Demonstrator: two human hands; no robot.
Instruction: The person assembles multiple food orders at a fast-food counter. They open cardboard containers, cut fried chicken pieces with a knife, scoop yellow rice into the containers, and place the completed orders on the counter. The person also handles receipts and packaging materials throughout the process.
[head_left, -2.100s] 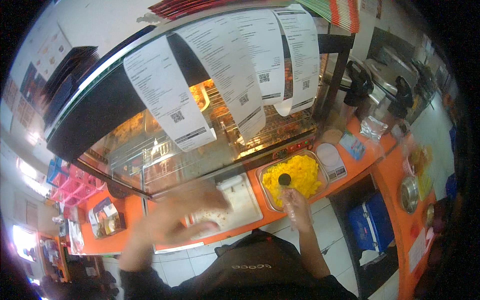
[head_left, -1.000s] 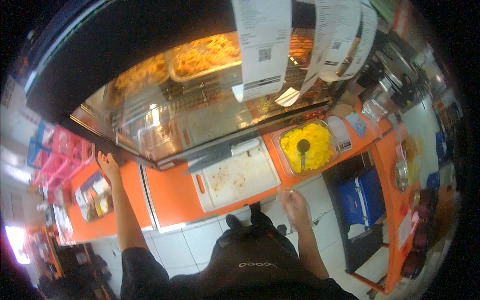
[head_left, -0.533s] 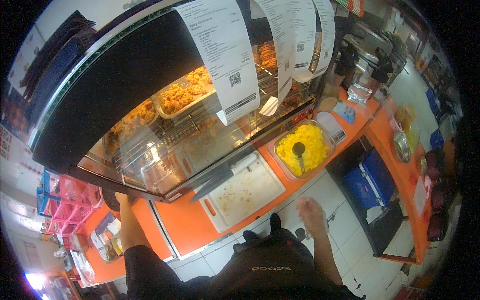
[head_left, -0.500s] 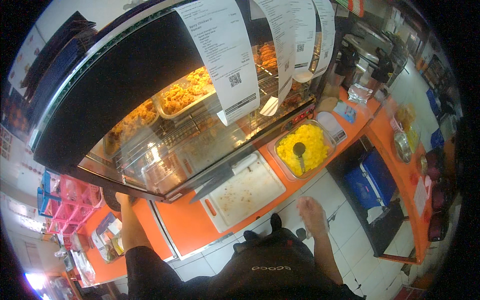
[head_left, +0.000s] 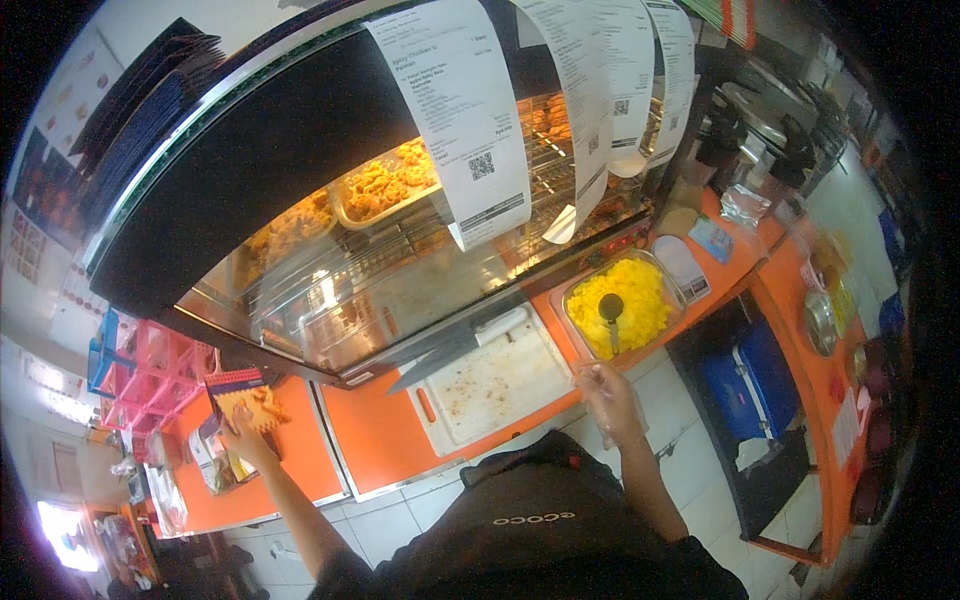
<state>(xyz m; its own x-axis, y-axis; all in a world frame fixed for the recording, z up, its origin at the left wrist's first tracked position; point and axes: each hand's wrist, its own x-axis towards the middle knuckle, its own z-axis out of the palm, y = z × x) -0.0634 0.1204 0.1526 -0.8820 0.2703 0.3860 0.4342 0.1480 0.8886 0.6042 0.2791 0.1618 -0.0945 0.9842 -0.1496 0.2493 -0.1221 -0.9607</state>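
My left hand (head_left: 243, 446) grips a flat printed food package (head_left: 256, 402) with a fried-chicken picture, over the orange counter at the left. My right hand (head_left: 612, 400), in a clear plastic glove, hovers near the counter's front edge, between the white cutting board (head_left: 490, 385) and a clear tub (head_left: 570, 318) of crumbly yellow food (head_left: 640, 290). Its fingers are loosely bent and apart, with nothing visible in them. A dark round scoop (head_left: 611, 308) rests in the yellow food. A large knife (head_left: 440, 362) lies along the board's far edge; brown crumbs dot the board.
Behind the board stands a glass warming cabinet (head_left: 400, 300) with trays of fried chicken (head_left: 385, 185). Long paper receipts (head_left: 465, 130) hang over its front. Pink baskets (head_left: 165, 365) stand at left. A blue cooler box (head_left: 750, 385) sits under the right counter (head_left: 790, 330).
My left hand has come back from beside the cabinet, now with the printed package in it. My right hand has moved up toward the cutting board and tub. The view has shifted slightly.
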